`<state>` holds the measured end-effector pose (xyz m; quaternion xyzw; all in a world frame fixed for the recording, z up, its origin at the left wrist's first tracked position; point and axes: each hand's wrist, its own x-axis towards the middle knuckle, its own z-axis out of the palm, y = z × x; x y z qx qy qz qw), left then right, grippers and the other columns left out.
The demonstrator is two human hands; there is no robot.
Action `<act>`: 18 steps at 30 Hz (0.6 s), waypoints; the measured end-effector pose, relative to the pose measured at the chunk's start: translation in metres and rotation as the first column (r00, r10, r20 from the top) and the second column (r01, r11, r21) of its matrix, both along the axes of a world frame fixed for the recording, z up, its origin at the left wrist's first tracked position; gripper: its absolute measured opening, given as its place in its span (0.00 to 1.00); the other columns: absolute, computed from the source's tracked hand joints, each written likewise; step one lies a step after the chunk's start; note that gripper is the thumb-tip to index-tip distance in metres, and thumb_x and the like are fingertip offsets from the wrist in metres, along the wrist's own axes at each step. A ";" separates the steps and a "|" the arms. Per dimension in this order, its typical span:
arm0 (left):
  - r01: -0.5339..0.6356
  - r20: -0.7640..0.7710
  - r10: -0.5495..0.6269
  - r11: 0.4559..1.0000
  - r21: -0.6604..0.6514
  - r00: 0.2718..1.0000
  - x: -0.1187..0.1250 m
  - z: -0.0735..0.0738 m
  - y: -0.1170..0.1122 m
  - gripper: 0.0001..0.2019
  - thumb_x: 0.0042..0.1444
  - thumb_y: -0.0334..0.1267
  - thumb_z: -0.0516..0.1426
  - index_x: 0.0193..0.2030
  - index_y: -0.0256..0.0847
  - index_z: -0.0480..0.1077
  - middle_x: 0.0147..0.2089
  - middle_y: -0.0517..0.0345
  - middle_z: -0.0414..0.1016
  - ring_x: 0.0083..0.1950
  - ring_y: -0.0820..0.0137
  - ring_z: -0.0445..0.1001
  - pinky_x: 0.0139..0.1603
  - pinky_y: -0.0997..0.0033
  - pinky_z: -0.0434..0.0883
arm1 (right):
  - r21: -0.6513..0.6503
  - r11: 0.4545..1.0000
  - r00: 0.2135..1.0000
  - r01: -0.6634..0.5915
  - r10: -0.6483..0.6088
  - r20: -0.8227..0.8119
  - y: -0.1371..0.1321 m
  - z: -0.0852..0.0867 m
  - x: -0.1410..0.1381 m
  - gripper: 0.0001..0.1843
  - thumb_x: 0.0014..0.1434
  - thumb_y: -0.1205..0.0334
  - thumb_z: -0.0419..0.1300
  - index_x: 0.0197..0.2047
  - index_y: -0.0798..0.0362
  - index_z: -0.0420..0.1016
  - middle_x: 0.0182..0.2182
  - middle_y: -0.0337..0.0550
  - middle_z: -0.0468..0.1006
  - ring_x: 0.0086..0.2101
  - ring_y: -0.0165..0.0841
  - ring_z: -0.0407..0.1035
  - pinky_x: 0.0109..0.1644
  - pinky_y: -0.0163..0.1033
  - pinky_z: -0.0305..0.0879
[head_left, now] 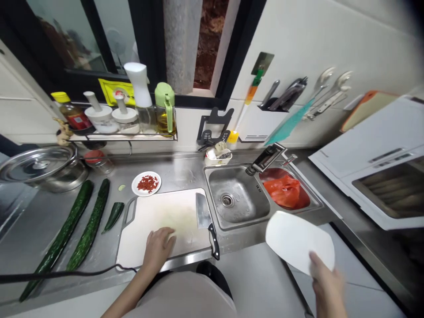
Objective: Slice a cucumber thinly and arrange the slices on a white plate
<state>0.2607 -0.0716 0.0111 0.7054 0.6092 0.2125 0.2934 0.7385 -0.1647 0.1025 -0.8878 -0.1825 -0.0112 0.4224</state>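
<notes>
My left hand [158, 250] rests on the near part of the white cutting board [155, 218], fingers curled over something pale that I cannot make out. A cleaver [206, 221] lies on the board's right edge, black handle toward me. My right hand [326, 285] grips a white plate [298, 240] by its near rim, held in the air over the floor to the right of the sink [236, 196].
Two long cucumbers [71, 227] and a cut cucumber end [113, 215] lie left of the board. A small plate of chopped red chilli [146, 183] sits behind it. A red bag [285, 192] fills the small basin. Pot [43, 168], bottles and hanging utensils line the back.
</notes>
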 end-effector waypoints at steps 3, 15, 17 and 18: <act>-0.025 0.006 0.025 1.000 0.015 1.000 0.000 0.000 0.001 0.14 0.59 0.43 0.51 0.46 0.46 0.74 0.49 0.54 0.76 0.51 0.62 0.72 0.60 0.52 0.61 | -0.249 0.963 0.979 -0.099 0.139 0.148 0.055 -0.004 -0.016 0.26 0.51 0.52 0.59 0.49 0.60 0.76 0.26 0.53 0.76 0.29 0.45 0.70 0.30 0.46 0.64; -0.104 0.047 0.101 0.992 0.077 0.994 -0.001 -0.004 -0.002 0.14 0.59 0.43 0.51 0.45 0.43 0.75 0.47 0.52 0.77 0.49 0.62 0.74 0.54 0.56 0.67 | -0.562 0.782 0.843 -0.271 0.474 0.254 0.147 -0.015 -0.100 0.22 0.62 0.54 0.50 0.57 0.46 0.72 0.32 0.49 0.78 0.29 0.37 0.69 0.32 0.38 0.57; -0.114 0.057 0.111 0.991 0.063 0.992 -0.002 -0.004 -0.001 0.14 0.59 0.43 0.51 0.46 0.43 0.74 0.47 0.52 0.77 0.50 0.62 0.74 0.54 0.56 0.67 | -0.540 0.793 0.864 -0.283 0.455 0.215 0.154 -0.017 -0.102 0.22 0.62 0.53 0.50 0.56 0.47 0.72 0.32 0.50 0.78 0.29 0.38 0.70 0.33 0.39 0.59; -0.118 0.064 0.115 0.992 0.052 0.991 -0.002 -0.004 -0.001 0.14 0.59 0.43 0.51 0.46 0.43 0.74 0.47 0.52 0.77 0.50 0.62 0.73 0.54 0.56 0.67 | -0.520 0.804 0.873 -0.289 0.444 0.201 0.158 -0.019 -0.103 0.23 0.61 0.53 0.50 0.56 0.48 0.72 0.32 0.51 0.79 0.30 0.38 0.71 0.34 0.39 0.60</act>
